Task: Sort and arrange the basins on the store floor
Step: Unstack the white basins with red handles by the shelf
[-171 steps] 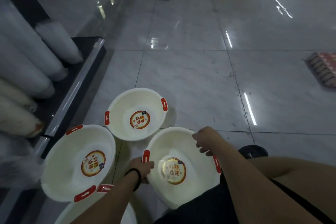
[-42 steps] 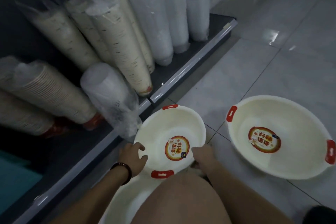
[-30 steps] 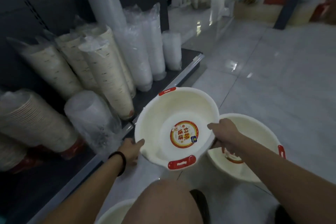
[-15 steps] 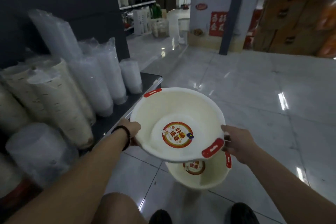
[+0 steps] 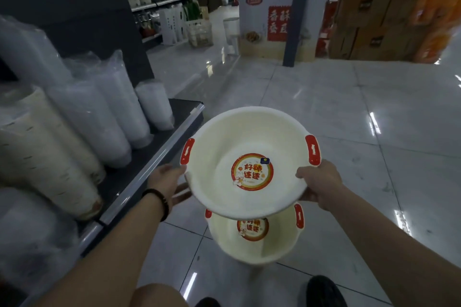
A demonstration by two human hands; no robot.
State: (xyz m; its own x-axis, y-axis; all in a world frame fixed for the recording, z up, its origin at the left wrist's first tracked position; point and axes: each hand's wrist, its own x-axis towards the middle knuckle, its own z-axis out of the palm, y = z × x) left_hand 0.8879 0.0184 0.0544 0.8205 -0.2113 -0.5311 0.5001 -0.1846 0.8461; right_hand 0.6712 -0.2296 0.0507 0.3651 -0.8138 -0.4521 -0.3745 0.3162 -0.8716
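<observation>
Cream basin (image 5: 249,132) with red handles and a round sticker held in the air, mouth up, slightly tilted, directly above a second matching basin (image 5: 257,249) sitting on the tiled floor (image 5: 349,112). Right hand (image 5: 321,183) clamped on the upper basin's near-right rim, thumb inside. Left hand (image 5: 166,179) at the left rim, fingers spread loose under the edge, black wristband (image 5: 159,198) on wrist. Wrapped stacks of disposable cups (image 5: 94,112) lean on the low shelf (image 5: 149,164) at left. Shoe (image 5: 324,291) at bottom.
</observation>
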